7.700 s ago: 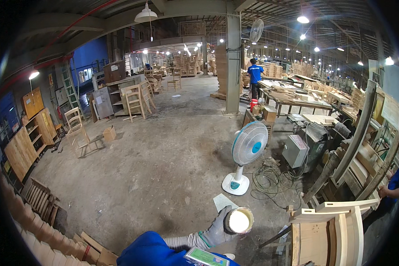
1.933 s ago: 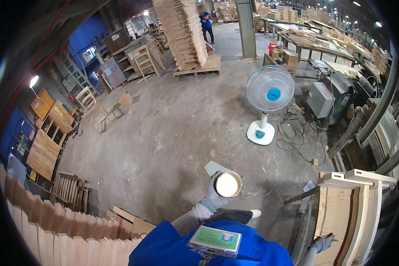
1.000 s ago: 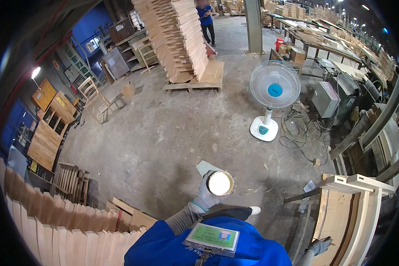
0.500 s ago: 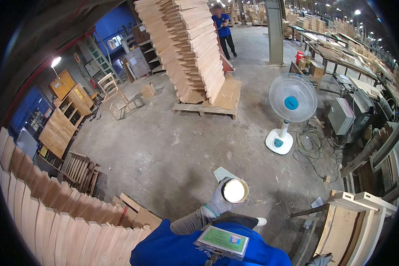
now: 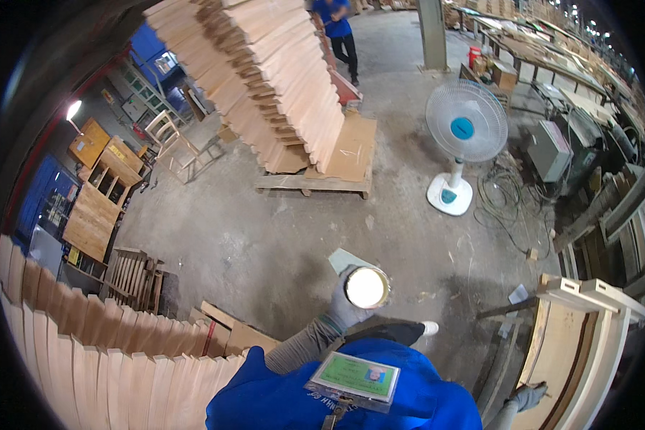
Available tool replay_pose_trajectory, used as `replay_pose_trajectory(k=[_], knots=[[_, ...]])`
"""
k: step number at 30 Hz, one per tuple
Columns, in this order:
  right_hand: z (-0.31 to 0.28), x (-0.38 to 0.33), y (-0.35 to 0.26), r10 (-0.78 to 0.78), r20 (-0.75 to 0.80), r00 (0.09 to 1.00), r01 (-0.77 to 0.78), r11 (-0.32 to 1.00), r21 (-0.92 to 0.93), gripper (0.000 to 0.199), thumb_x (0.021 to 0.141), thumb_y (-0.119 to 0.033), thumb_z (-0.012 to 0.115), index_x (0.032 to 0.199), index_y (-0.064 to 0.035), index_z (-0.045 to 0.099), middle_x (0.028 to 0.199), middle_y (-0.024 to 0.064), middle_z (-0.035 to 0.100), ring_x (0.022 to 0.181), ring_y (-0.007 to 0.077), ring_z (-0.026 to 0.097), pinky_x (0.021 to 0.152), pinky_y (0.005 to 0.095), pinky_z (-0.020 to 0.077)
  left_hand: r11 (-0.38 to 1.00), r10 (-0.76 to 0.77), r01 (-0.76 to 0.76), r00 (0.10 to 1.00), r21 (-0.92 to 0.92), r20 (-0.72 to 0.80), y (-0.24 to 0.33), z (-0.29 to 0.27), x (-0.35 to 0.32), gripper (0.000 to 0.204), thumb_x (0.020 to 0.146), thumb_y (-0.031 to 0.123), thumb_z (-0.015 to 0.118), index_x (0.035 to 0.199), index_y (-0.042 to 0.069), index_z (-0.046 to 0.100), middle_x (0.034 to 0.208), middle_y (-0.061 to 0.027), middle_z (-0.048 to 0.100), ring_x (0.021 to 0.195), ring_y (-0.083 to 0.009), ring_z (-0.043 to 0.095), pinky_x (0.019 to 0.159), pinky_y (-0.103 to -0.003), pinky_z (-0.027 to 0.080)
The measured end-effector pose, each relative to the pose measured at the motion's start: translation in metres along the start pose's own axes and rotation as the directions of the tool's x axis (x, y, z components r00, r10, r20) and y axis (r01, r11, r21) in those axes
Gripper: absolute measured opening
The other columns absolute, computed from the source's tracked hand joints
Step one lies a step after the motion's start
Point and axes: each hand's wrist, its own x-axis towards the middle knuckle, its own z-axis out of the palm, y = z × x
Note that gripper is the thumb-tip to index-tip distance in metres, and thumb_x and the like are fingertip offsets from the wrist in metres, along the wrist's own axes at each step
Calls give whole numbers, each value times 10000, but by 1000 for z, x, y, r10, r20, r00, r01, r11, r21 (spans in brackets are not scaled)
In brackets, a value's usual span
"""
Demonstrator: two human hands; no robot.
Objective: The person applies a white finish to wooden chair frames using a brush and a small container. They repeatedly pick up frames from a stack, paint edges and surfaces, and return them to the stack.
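Note:
My left hand [image 5: 345,307], in a grey glove, is closed around a round open can [image 5: 387,288] with a bright whitish inside. A pale grey-green flat piece [image 5: 344,260] shows just beyond the can; I cannot tell whether I hold it or it lies on the floor. At the lower right, my gloved right hand [image 5: 529,396] is closed over a light wooden panel [image 5: 547,344] in a curved wooden frame [image 5: 613,344]. A thin tip pokes out from its fingers, too small to name.
Stacked wooden slats [image 5: 115,380] stand at my left. Ahead, a tall leaning stack of wooden pieces [image 5: 294,72] rests on a pallet [image 5: 322,184]. A white standing fan [image 5: 449,195] and coiled cables [image 5: 505,190] are to the right. Another person [image 5: 335,29] stands behind the stack.
The view has shifted, and the fan sits higher in the picture. My right hand has come farther into view over the wooden panel. My left hand still holds the can.

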Motion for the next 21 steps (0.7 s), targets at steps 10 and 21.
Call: replay_pose_trajectory(k=[10,21], knots=[[1,-5,9,1,-53,999,1,1000,27,355,955,-234,367,1207,-33,518,1235,167,533,1149,314,492,941,409,384,377,423,-378,882,845,206,55,-12,-16,526,814,252,607,1269,56,432,1260,-132,507,1155,-233,501,996,-398,391],[-21,-9,-13,31,-61,998,-24,993,112,369,957,-258,387,1171,2,537,1162,210,575,1074,359,541,886,415,438,867,466,-477,879,-142,-105,93,-1,-27,475,930,373,386,1282,57,427,1310,-217,435,1204,-363,430,1048,-539,296]])
